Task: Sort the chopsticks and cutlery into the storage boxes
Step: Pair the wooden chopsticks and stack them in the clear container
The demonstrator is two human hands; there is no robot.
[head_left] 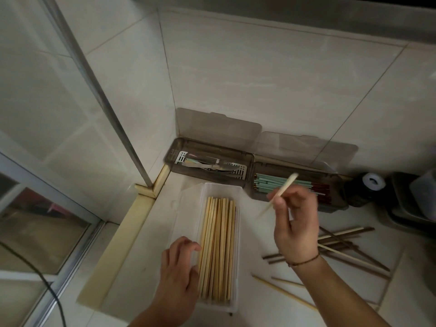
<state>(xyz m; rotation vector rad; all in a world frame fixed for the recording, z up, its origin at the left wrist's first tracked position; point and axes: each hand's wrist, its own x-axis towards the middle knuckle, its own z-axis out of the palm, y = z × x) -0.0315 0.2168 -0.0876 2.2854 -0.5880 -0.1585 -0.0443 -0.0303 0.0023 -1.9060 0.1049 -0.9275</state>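
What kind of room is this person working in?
Most likely a home kitchen corner: a tiled wall meets a pale counter holding a clear box of bamboo chopsticks, a smoky box of metal cutlery, and another with green chopsticks.

Clear box point(237, 232) is lying lengthwise on the counter, open, holding a flat row of pale wooden chopsticks point(217, 251). Two smoky boxes are sitting against the wall, lids up: left one point(207, 161) is holding metal cutlery point(210, 165), right one point(335, 199) is holding teal and dark red chopsticks point(283, 185). Loose dark and pale chopsticks point(342, 246) are lying crossed at right. One pale chopstick point(283, 188), blurred, is tilting above the counter.
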